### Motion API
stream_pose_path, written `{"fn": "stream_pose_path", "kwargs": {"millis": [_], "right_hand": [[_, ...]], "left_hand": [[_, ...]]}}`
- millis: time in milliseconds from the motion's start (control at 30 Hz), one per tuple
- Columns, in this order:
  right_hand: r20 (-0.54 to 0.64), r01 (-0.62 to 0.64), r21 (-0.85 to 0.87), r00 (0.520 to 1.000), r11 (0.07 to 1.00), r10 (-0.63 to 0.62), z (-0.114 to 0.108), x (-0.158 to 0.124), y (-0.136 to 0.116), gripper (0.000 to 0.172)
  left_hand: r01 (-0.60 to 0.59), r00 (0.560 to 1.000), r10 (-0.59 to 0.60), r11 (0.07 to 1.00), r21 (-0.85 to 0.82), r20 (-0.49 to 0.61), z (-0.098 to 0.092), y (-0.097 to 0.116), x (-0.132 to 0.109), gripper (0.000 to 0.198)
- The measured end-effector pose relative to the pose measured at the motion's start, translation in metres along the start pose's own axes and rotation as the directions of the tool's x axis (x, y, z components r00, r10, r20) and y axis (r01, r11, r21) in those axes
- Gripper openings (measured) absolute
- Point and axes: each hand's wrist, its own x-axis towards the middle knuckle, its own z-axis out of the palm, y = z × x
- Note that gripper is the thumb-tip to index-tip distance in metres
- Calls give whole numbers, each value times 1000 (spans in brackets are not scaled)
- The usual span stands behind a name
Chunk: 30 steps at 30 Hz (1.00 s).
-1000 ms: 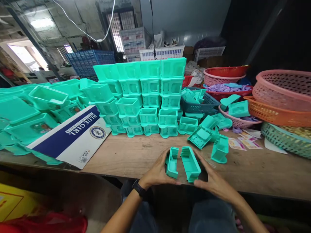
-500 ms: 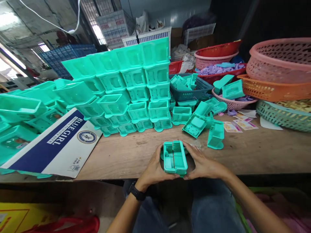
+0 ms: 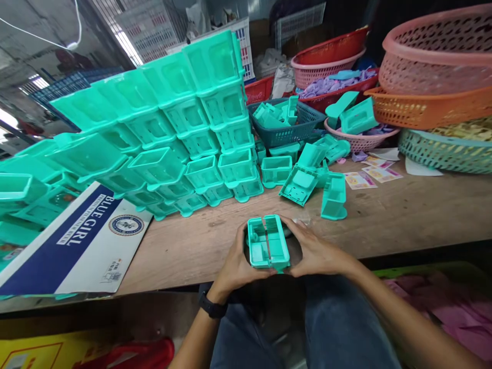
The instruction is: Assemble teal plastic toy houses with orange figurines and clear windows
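Note:
Over the table's front edge, my two hands hold the halves of a small turquoise plastic box with its open top facing me. My left hand (image 3: 235, 264) grips the left box half (image 3: 257, 251), thumb along the near end. My right hand (image 3: 313, 253) is wrapped round the right box half (image 3: 279, 245). A narrow gap runs between the halves, wider at the far end, and brown shows through it. Most of my fingertips are hidden behind the box. Beyond my hands, loose turquoise parts lie on the table, among them a flat panel (image 3: 301, 184) and a tilted box piece (image 3: 333, 197).
A tall stack of turquoise boxes (image 3: 203, 118) stands behind to the left. A "BLUE GIRL" cardboard sheet (image 3: 82, 246) leans beside it. A dark basket of parts (image 3: 282, 136), stacked pink and orange baskets (image 3: 426, 110) and printed cards (image 3: 380, 173) are at the right.
The gap between the two box halves has widened, mostly at the far end. The view has shifted, so the stack and table appear higher. Both hands keep their hold.

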Motion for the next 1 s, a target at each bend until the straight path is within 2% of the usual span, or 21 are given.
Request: {"fn": "stream_pose_path", "kwargs": {"millis": [300, 533, 733, 1000], "right_hand": [[49, 53, -11, 997, 999, -53, 5, -1, 5, 135], [58, 139, -24, 989, 990, -137, -2, 1, -5, 142], [86, 71, -47, 994, 996, -67, -6, 3, -5, 142], [101, 16, -63, 995, 998, -10, -4, 5, -8, 139]], "left_hand": [[-31, 999, 31, 1000, -3, 12, -1, 4, 2, 115], [-35, 999, 35, 999, 7, -1, 0, 1, 2, 116], [-55, 998, 56, 998, 10, -32, 3, 1, 2, 121], [-90, 995, 90, 996, 21, -31, 1, -1, 2, 118]]}}
